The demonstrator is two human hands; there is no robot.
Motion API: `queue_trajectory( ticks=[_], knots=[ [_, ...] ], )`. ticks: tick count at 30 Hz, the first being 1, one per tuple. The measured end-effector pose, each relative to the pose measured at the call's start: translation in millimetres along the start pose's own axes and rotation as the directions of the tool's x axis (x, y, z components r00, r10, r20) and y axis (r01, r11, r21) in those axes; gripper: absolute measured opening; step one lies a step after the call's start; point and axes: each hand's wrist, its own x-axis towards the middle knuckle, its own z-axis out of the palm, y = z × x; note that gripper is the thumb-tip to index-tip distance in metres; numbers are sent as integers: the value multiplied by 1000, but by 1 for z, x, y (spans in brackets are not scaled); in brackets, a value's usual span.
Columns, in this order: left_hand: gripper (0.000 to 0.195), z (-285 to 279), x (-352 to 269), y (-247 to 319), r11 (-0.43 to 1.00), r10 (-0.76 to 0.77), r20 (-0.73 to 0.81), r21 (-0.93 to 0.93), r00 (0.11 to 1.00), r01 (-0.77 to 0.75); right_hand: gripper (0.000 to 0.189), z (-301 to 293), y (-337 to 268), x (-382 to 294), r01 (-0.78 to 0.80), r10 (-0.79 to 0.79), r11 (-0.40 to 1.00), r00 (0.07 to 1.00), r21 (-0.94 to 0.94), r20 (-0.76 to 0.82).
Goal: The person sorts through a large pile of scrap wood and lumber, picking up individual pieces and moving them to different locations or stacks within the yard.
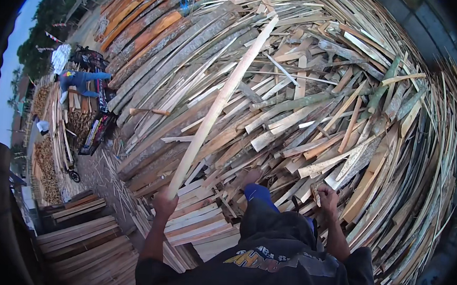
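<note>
My left hand [165, 205] grips the lower end of a long, pale, rough-sawn wooden slat [216, 112]. The slat slants up and away over the heap, its far end near the top of the view. On the other side of my body, my right hand [329, 199] is held low above the offcuts with its fingers curled. Whether anything sits inside those fingers cannot be made out. Beneath and around both hands spreads a large pile of scrap wood [280, 138], mixed slabs, strips and branches. One bare foot [253, 176] rests on the pile.
Stacked sawn boards [90, 248] lie at the lower left, and more short boards [195, 223] beside my left arm. Bark-covered logs [151, 46] run along the upper left. Beyond them, a person [77, 82] bends by a vehicle [98, 127] loaded with wood. Thin strips [428, 188] line the right.
</note>
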Motion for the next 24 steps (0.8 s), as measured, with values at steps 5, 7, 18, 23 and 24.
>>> queue_trajectory(
  ticks=[5,7,18,23,24],
  knots=[
    [76,-57,225,-112,896,-269,-291,275,918,349,15,-12,9,-21,-183,178,983,974,-30,-140],
    [54,-47,306,-172,718,-643,-89,-414,761,559,12,-12,28,-40,-295,298,954,941,43,-163],
    [36,160,376,191,692,693,638,-457,336,-560,14,234,50,-409,-614,829,257,-257,746,-497],
    [35,172,334,302,634,726,666,-554,169,-540,23,344,-8,-356,-629,989,127,18,767,-148],
    [34,185,328,317,674,688,709,-546,155,-497,34,350,-20,-348,-794,958,271,169,544,-230]
  ],
)
